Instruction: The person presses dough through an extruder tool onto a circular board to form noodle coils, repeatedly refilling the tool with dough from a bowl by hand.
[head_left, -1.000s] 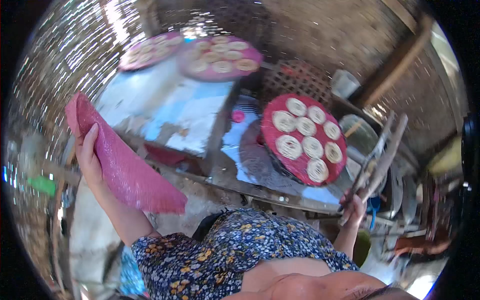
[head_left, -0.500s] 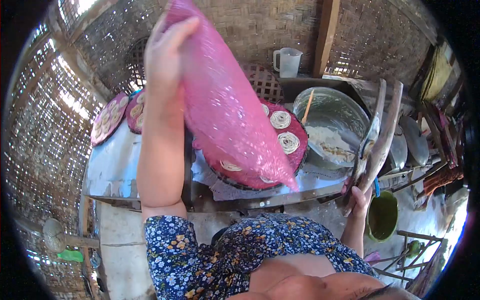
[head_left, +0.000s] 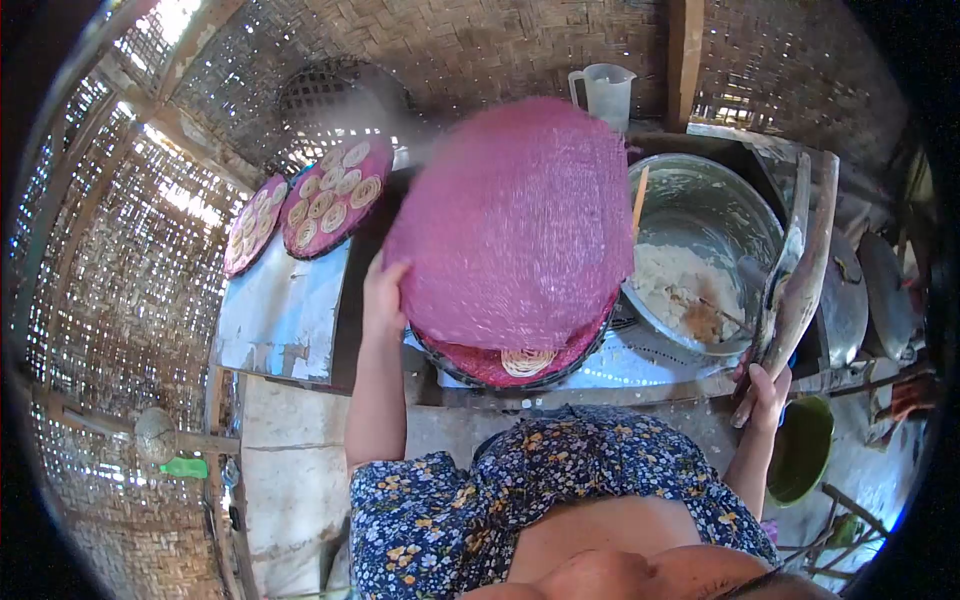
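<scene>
The hands are apart. Near the front edge of the bench [head_left: 280,325], the right hand [head_left: 768,395] is closed around two sticks [head_left: 808,270]. The left hand [head_left: 385,295] grips the pink mesh sheet [head_left: 515,220] by its left edge, over a round tray [head_left: 468,365]. Rightward stands a metal pot [head_left: 715,190]; toward the left end, two coil-laden trays [head_left: 325,240]; rearward, a pitcher [head_left: 607,97].

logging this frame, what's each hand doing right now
Left hand: closed on the edge of a pink mesh sheet.
Right hand: closed around two wooden sticks.
</scene>
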